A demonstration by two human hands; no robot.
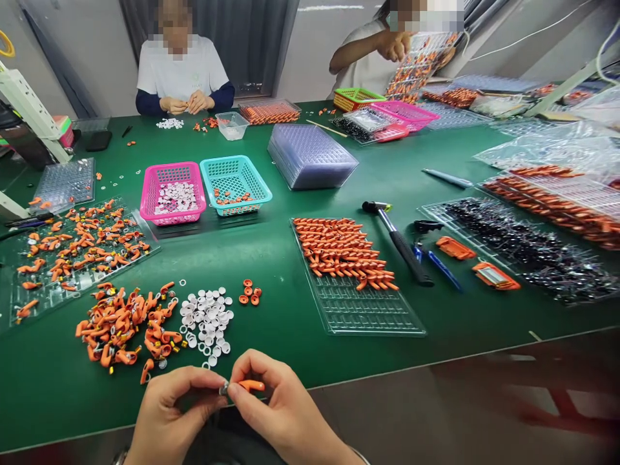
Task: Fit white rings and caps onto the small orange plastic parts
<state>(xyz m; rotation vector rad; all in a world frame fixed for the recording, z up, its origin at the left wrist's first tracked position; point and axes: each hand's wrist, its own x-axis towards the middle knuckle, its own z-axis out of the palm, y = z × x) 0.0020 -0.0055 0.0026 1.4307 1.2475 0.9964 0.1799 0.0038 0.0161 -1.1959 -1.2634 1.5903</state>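
At the table's near edge my right hand (278, 400) pinches an orange earbud shell (252, 385) by thumb and forefinger, its stem pointing right. Fingertips of my left hand (181, 403) are closed on a small greyish piece (223, 388) at the shell's other end; whether the two are joined is hidden. Just beyond my hands lies a heap of white round caps (208, 323) with some thin rings. Left of it is a pile of orange earbud shells (121, 323) with yellow bits showing. Several small orange cups (250, 294) sit to the right of the caps.
A clear tray (368, 316) holds rows of orange stems. Beyond stand a pink basket (173, 216), a blue basket (237, 205) and stacked clear trays (312, 158). A hammer (402, 245) and black wired parts (533, 248) lie right. Two people sit across the green table (232, 252).
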